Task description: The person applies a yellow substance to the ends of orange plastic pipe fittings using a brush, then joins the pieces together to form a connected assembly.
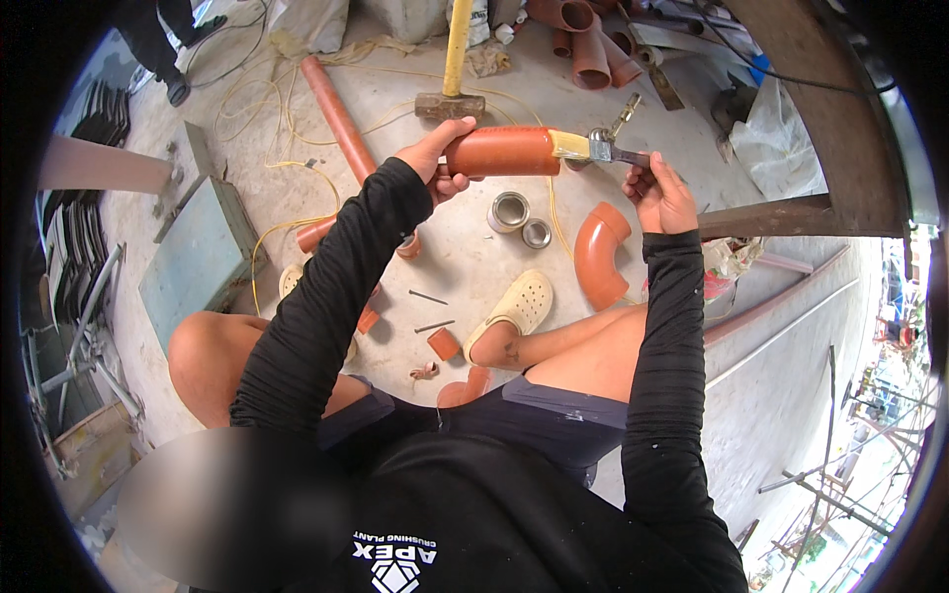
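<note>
Held the orange pipe (pixel 502 152) at far centre with the left hand (pixel 431 158) curled around its left end, with long axis left to right. Pinched the brush (pixel 602 150) by its handle between thumb and fingers of the right hand (pixel 664 198), nearer the pipe's free right end, with bristles aimed left at that end, exact contact unclear. Had both on the far side of the larger open tin (pixel 509 211).

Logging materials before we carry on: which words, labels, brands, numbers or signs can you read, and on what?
Black shirt: white lettering and emblem, upside down in view; legible, but I don't copy wording.
White sack, top edge of view: dark print, too small to read.
Orange pipe in the left hand: no readable print.
</note>
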Available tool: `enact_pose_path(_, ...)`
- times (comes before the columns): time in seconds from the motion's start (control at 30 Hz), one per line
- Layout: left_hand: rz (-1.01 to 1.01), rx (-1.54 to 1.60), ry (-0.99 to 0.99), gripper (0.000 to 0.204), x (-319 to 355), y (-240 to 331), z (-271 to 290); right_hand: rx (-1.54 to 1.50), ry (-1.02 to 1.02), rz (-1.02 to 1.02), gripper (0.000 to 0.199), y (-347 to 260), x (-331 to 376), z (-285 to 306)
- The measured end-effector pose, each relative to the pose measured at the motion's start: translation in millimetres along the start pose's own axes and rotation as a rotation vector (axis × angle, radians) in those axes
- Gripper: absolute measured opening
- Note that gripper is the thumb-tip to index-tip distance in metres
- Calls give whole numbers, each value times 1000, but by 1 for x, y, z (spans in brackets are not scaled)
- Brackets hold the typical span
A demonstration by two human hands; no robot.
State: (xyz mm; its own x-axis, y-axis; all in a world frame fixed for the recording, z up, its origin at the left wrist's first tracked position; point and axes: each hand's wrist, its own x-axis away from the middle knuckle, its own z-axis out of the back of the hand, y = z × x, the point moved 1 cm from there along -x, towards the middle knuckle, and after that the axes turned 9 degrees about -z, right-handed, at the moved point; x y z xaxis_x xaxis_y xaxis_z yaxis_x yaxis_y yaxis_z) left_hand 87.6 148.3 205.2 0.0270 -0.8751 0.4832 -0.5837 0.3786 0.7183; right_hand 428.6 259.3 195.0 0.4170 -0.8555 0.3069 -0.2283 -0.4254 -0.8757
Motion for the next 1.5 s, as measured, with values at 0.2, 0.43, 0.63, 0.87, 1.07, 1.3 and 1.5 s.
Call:
enact_pose_path(0.2,63,-82,85,59,2,2,2,-91,67,48,28,-7,-1,4)
enact_pose_path(0.43,113,-38,12,57,-1,-1,7,-38,-5,-65,26,4,-1,-4)
enact_pose_path(0.63,17,14,-67,55,-2,2,11,-161,14,8,25,-6,1,5)
enact_pose_path(0.87,-232,-36,-189,55,0,-6,4,-248,71,85,26,-15,4,4)
enact_pose_path(1.07,-525,-383,-187,64,0,-2,3,-236,99,112,25,-18,6,7)
enact_pose_path(1.3,-626,-505,-234,70,2,3,-1,-191,93,157,28,-20,8,2)
enact_pose_path(1.5,-614,-465,-298,69,8,4,-4,-95,12,143,29,-15,7,-1)
